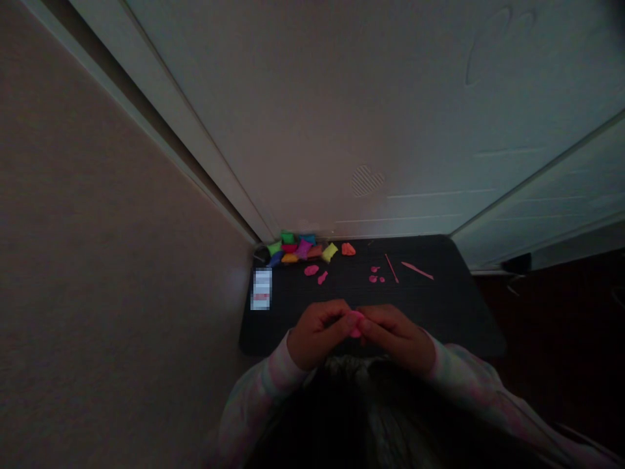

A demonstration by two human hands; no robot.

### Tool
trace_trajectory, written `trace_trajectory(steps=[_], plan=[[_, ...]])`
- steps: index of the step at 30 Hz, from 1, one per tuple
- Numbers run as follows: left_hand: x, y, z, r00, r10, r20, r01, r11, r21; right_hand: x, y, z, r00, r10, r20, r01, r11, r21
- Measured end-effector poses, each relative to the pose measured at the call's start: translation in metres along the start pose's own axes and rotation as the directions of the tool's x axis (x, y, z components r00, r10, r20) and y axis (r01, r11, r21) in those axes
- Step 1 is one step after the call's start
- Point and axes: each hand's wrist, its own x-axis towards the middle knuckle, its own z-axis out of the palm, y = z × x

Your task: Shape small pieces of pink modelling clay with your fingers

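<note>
A round piece of pink modelling clay (356, 324) is pinched between both hands over the near edge of the dark table. My left hand (319, 331) grips it from the left with thumb and fingers closed. From the other side, my right hand (395, 332) presses its thumb and fingers on the same piece. Beyond the hands lie pink clay pieces (311, 270) and several small pink bits (374, 279). A thin pink stick (391, 268) and a pink clay knife (417, 270) rest to the right of them.
Colourful clay packets (303, 249) are heaped at the table's back left, with a yellow packet (330, 252) and an orange clay lump (348, 249) beside them. A blurred white card or screen (261, 288) lies at the left edge. A pale panel (312, 130) rises behind the table (454, 312).
</note>
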Motion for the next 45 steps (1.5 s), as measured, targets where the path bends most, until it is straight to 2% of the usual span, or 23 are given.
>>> trace_trajectory(steps=[4, 8, 11, 14, 17, 22, 26, 29, 33, 41, 45], plan=[[0.0001, 0.0042, 0.0052, 0.991, 0.088, -0.1, -0.078, 0.992, 0.099, 0.0013, 0.0, 0.0013, 0.998, 0.03, -0.053, -0.028, 0.999, 0.036], [-0.0005, 0.0022, 0.0085, 0.978, 0.13, -0.164, -0.096, 0.975, 0.198, 0.0021, 0.0016, 0.0025, 0.993, 0.074, -0.094, -0.074, 0.997, 0.001], [-0.0007, -0.001, 0.0079, 0.984, 0.092, -0.151, -0.062, 0.979, 0.193, 0.001, 0.0024, 0.0016, 0.993, 0.087, -0.08, -0.089, 0.996, -0.023], [-0.0002, -0.0031, 0.0056, 0.993, 0.038, -0.11, -0.023, 0.991, 0.135, 0.0003, 0.0022, -0.0004, 0.997, 0.076, -0.009, -0.076, 0.997, 0.01], [0.0005, -0.0025, 0.004, 0.997, 0.04, -0.064, -0.032, 0.993, 0.111, 0.0004, 0.0008, -0.002, 0.998, 0.061, 0.031, -0.063, 0.996, 0.056], [0.0002, -0.0012, 0.0061, 0.984, 0.109, -0.142, -0.089, 0.986, 0.141, 0.0017, -0.0033, -0.0008, 0.995, 0.084, -0.061, -0.083, 0.996, 0.028], [-0.0004, -0.0043, 0.0074, 0.98, 0.103, -0.167, -0.086, 0.99, 0.11, 0.0028, -0.0037, 0.0001, 0.995, 0.059, -0.086, -0.06, 0.998, -0.009], [-0.0002, -0.0049, 0.0055, 0.989, 0.056, -0.138, -0.047, 0.997, 0.065, 0.0021, -0.0021, -0.0013, 0.997, 0.053, -0.047, -0.054, 0.998, -0.023], [-0.0002, 0.0, 0.0023, 0.999, 0.018, -0.044, -0.014, 0.997, 0.076, -0.0003, 0.0009, -0.0028, 0.997, 0.069, 0.026, -0.069, 0.997, 0.015], [-0.0009, 0.003, 0.0046, 0.996, 0.035, -0.082, -0.023, 0.989, 0.143, -0.0014, -0.0006, -0.0018, 0.997, 0.032, -0.075, -0.032, 0.999, -0.004], [-0.0013, 0.001, 0.0035, 0.999, 0.003, -0.039, 0.003, 0.989, 0.145, -0.0009, -0.0011, -0.0019, 0.993, 0.01, -0.116, -0.014, 0.999, -0.034]])
